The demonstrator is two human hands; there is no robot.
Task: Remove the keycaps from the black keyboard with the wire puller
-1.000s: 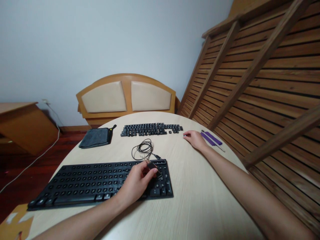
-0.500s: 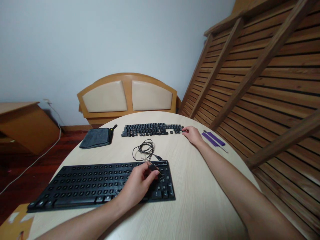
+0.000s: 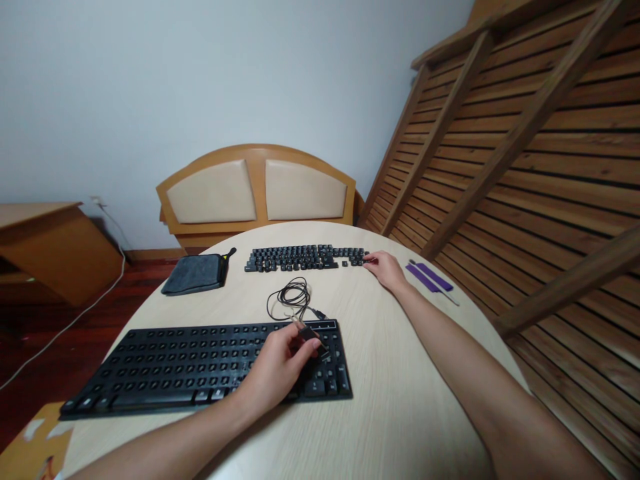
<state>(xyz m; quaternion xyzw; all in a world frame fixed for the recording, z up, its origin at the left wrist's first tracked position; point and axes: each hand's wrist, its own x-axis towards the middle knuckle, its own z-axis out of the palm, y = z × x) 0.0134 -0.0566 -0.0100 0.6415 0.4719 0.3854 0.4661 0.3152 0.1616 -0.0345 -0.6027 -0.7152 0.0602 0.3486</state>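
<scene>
My left hand (image 3: 285, 353) is closed around a keycap puller (image 3: 313, 337), a dark handle with wire ends, held over the right part of a black keyboard (image 3: 170, 363). Most of this keyboard's key positions show bare switch mounts; a few caps remain at its lower right and along the bottom row. My right hand (image 3: 384, 268) reaches to the far side, its fingertips pinched at the right end of the laid-out black keycaps (image 3: 295, 257). A small dark keycap seems to be at those fingertips, partly hidden.
A coiled black cable (image 3: 295, 297) lies behind the keyboard on the round pale table (image 3: 395, 373). At the left is a dark grey pouch (image 3: 194, 273); at the right, purple strips (image 3: 429, 277) beside a thin metal tool. A slatted wooden frame (image 3: 540, 167) leans along the right side.
Both hands stay almost in place. The right fingertips sit slightly closer in against the end of the keycap rows; the view has shifted a little.
</scene>
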